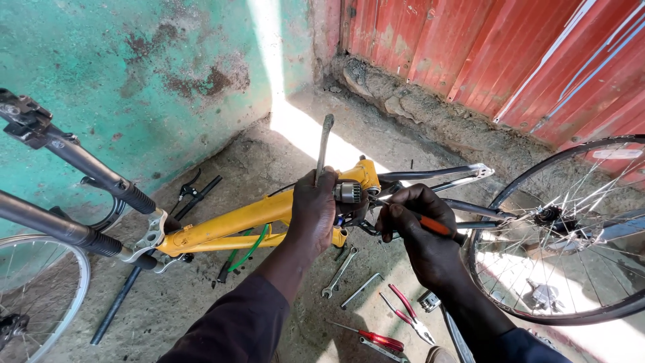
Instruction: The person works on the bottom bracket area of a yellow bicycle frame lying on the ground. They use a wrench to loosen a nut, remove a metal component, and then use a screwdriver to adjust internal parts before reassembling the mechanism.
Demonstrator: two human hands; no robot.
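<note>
Yellow frame (pixel 228 225), left hand (pixel 314 208) gripping wrench (pixel 324 144)

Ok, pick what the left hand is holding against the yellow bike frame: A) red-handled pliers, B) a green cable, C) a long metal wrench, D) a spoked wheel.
C: the left hand grips a long metal wrench that stands upright above the yellow frame, while the red-handled pliers lie on the ground.

A long grey metal wrench (pixel 324 148) is held nearly upright, its open jaw topmost. An orange-handled screwdriver (pixel 433 225) is laid almost level, tip toward a ribbed grey metal bottom bracket (pixel 347 192) seated in the inverted yellow bicycle frame (pixel 235 222).
</note>
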